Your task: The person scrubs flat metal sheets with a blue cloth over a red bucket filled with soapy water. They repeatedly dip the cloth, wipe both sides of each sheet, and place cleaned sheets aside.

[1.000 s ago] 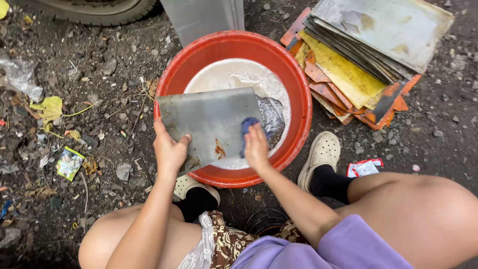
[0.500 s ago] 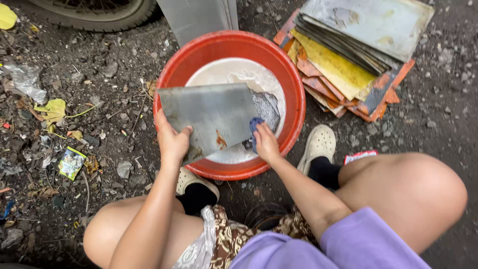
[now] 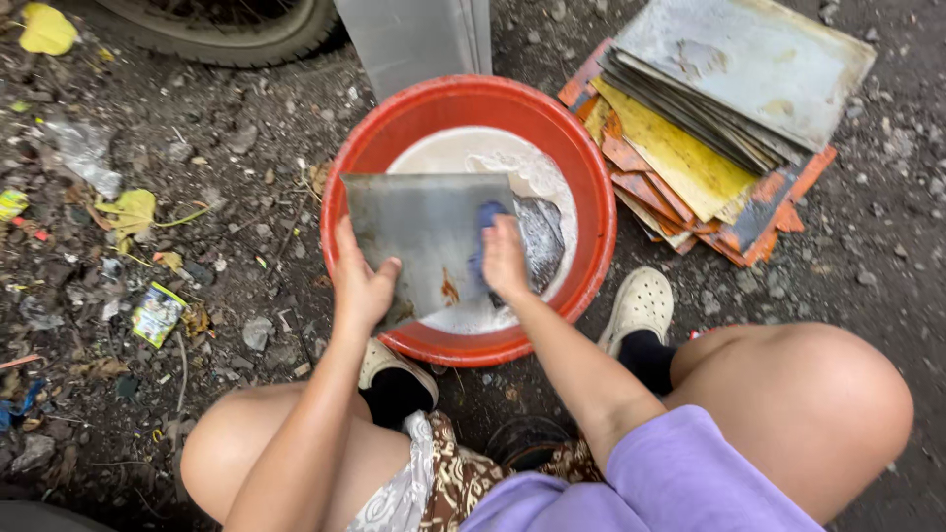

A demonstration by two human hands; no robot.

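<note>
At the far left, litter and a yellow leaf lie on the gravel ground. The left hand holds a grey metal sheet by its near-left edge, grip closed on it, tilted over the red basin of cloudy, soapy water. The right hand presses a blue scrubbing pad against the sheet; a rusty spot remains, so it seems only partly clean. At the far right a stack of stained sheets looks unwashed.
</note>
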